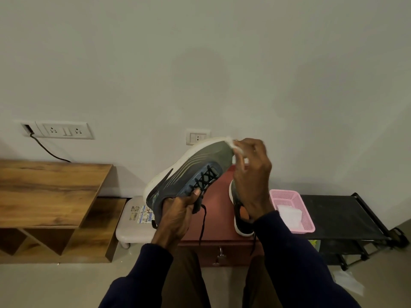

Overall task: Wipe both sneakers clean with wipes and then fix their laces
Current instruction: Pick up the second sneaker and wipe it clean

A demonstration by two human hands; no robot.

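Landmark: maroon trunk (215, 210), smooth flat lid, metal hasp on front face. Held up over trunk's left half: dark grey mesh sneaker (189, 174), tilted, toe high and away, thick white foam sole turned toward the wall (200, 63), pale curved stripes along the side. Black laces (205, 180) criss-crossed, one loose end dangling down past trunk's front edge. Grips heel end w/ L hand (178, 215), fingers curled round the collar, thumb on the tongue by the nearest lace rows. Pinches crumpled white wipe (233, 145) in R hand (251, 174), over trunk's far right part, pressed to toe tip, i.e. opposite end of shoe from L grip. Second sneaker (241, 210) flat on trunk lid, right side, partly hidden behind R wrist, white sole near lid's right rim. Just right of trunk: pink plastic lattice basket (298, 203), rectangular, w/ folded white wipes (289, 215) inside, on black rack (340, 212). Left of trunk: low white stool (131, 227), rounded corners, then wood-grain shelf unit (51, 190). Open air above trunk up to the wall.
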